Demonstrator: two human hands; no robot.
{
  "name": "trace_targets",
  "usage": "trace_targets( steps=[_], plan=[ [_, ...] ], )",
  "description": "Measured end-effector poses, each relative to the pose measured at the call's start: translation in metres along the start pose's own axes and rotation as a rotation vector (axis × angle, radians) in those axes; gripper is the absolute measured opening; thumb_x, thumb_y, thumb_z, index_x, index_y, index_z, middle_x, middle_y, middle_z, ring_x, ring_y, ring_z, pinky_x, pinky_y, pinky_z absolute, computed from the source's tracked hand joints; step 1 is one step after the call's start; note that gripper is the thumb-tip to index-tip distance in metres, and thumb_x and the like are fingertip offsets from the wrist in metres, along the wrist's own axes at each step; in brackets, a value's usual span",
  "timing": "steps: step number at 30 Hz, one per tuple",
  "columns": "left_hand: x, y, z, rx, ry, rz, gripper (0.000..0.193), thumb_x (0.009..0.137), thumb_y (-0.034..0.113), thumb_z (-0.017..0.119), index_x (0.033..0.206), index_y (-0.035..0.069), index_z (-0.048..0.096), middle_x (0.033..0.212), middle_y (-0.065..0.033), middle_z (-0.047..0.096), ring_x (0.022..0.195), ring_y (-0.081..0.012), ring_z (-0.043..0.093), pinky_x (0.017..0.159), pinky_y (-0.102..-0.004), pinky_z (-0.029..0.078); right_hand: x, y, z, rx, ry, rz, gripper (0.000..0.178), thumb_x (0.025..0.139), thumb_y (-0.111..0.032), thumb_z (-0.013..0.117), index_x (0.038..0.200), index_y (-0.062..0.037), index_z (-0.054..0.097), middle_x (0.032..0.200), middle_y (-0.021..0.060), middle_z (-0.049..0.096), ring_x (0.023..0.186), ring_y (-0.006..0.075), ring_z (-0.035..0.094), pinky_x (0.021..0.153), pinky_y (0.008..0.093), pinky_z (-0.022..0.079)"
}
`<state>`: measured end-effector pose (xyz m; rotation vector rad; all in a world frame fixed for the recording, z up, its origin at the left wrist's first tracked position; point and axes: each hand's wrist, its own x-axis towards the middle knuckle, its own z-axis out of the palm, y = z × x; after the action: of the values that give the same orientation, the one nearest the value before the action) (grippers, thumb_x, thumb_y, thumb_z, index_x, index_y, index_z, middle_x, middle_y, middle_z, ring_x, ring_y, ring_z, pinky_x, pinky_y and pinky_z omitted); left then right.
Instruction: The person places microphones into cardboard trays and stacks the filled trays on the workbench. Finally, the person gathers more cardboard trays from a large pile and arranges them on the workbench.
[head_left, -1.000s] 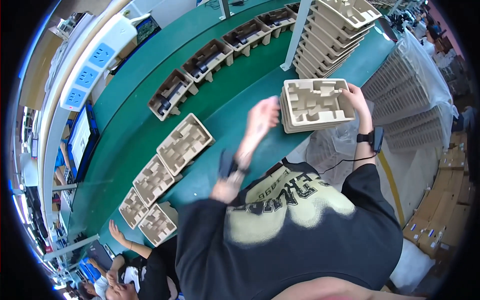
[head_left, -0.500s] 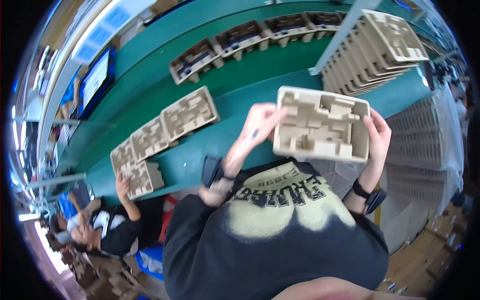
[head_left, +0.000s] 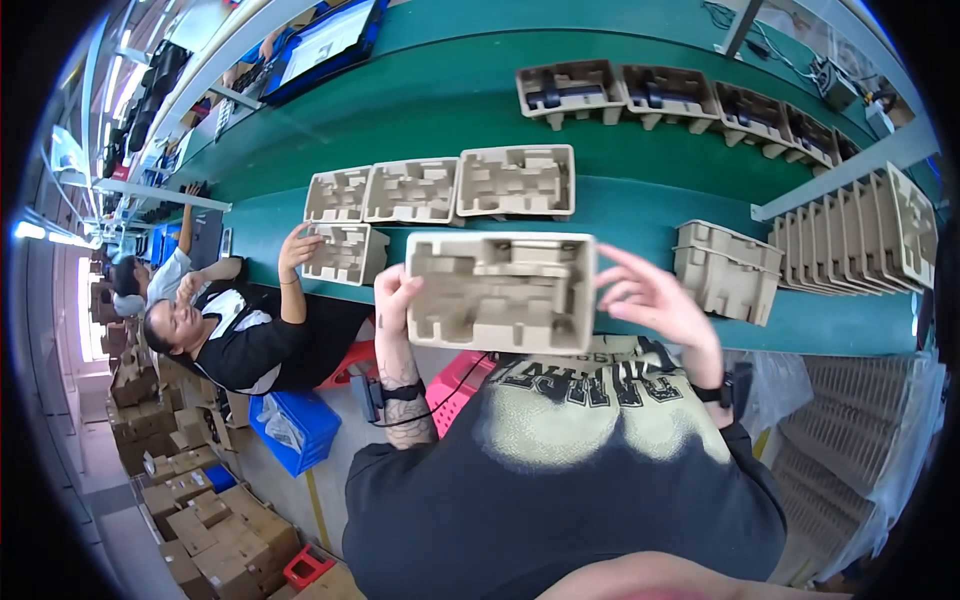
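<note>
In front of my chest I hold up a beige molded pulp tray [head_left: 500,322], its stepped hollows facing me and no items seen in them. My left hand [head_left: 396,300] is closed on the tray's left edge, thumb bent over the rim. At the right edge, my right hand [head_left: 655,300] has its fingers stretched and apart, the fingertips close to the rim; whether they touch it I cannot tell. Beyond the tray, three similar trays [head_left: 412,190] sit in a row on the green bench [head_left: 620,215].
A co-worker's hand [head_left: 297,250] touches another tray [head_left: 338,252] at left. Trays with dark parts [head_left: 568,90] line the bench's far side. Nested trays [head_left: 728,272] and a long tray stack [head_left: 850,235] stand right. A metal post [head_left: 850,165] rises there. Wrapped tray stacks [head_left: 850,420] stand below.
My view has swung left. The held tray has come left and nearer the bench row's right end. My right hand has loosened from the tray's right edge, fingers spreading; my left hand still grips.
</note>
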<state>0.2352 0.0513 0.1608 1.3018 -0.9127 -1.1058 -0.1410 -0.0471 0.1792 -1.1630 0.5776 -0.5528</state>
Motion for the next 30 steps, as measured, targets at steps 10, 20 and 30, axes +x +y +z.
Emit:
trace_targets(
  steps=[10, 20, 30],
  plan=[
    [0.021, -0.028, -0.034, 0.593, 0.235, -0.05, 0.022, 0.08, 0.022, 0.066, 0.072, 0.003, 0.058, 0.061, -0.0022, 0.058, 0.052, -0.0118, 0.05, 0.051, -0.0302, 0.04, 0.075, 0.075, 0.056, -0.265, 0.438, 0.059, 0.05, 0.084, -0.003, 0.062, 0.131, 0.0016, 0.047, 0.072, -0.0031, 0.05, 0.064, 0.0042, 0.049, 0.055, 0.0197, 0.041],
    [0.033, 0.01, -0.024, 0.671, 0.079, -0.215, 0.012, 0.084, 0.015, 0.065, 0.085, 0.002, 0.064, 0.076, 0.0018, 0.063, 0.072, -0.0059, 0.056, 0.063, -0.0247, 0.047, 0.089, 0.031, 0.045, -0.163, 0.45, -0.049, 0.041, 0.08, 0.0, 0.059, 0.121, 0.0031, 0.053, 0.087, 0.0009, 0.057, 0.073, 0.0063, 0.055, 0.065, 0.0205, 0.045],
    [0.002, -0.014, 0.03, 1.257, -0.096, -0.128, 0.019, 0.086, 0.022, 0.063, 0.083, 0.004, 0.059, 0.072, -0.0026, 0.063, 0.062, -0.0133, 0.06, 0.057, -0.0294, 0.049, 0.033, 0.027, 0.018, -0.34, 0.529, -0.106, 0.038, 0.078, 0.006, 0.055, 0.115, 0.0021, 0.05, 0.091, 0.0052, 0.061, 0.084, 0.0122, 0.062, 0.073, 0.0242, 0.05]
  ],
)
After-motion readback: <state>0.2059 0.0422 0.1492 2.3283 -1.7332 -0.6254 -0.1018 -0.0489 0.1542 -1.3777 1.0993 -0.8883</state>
